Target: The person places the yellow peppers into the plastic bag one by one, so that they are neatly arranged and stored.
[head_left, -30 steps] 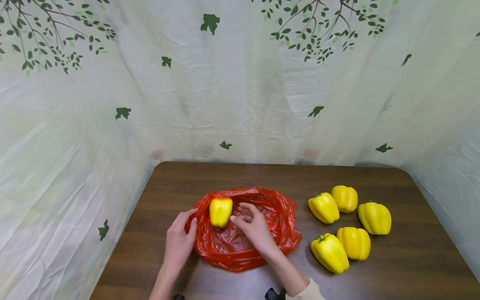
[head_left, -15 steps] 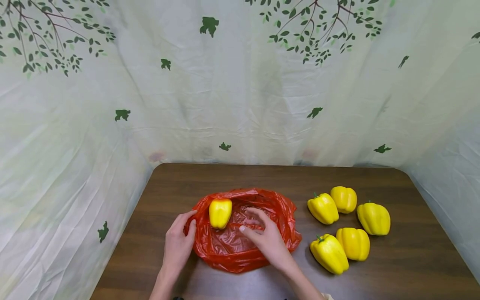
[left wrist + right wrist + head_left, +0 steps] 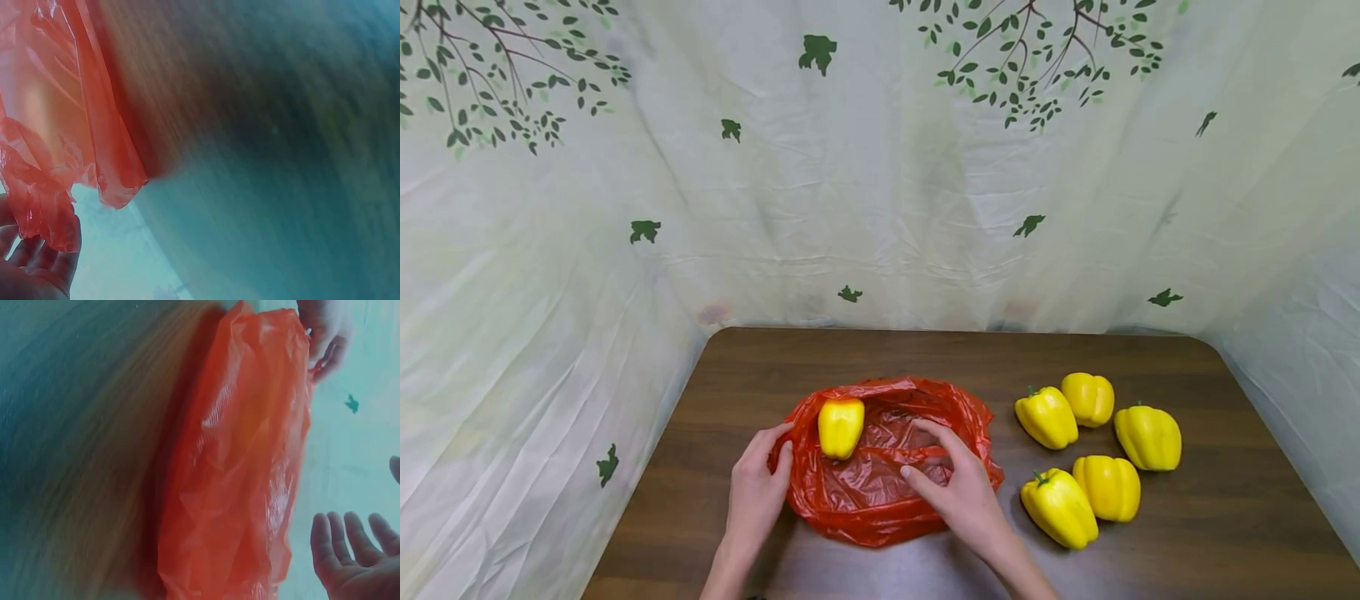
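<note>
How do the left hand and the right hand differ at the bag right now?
The left hand holds the bag's left rim; the right hand holds nothing, its thumb and fingers apart. The left hand is at the bag's left end, nearer the pepper inside; the right hand is over its right part. Both are bare.

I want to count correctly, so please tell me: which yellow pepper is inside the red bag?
The single pepper in the red bag, toward the left hand; the other five peppers lie on the table, outside it.

Cropped red bag, both wrist views
</note>
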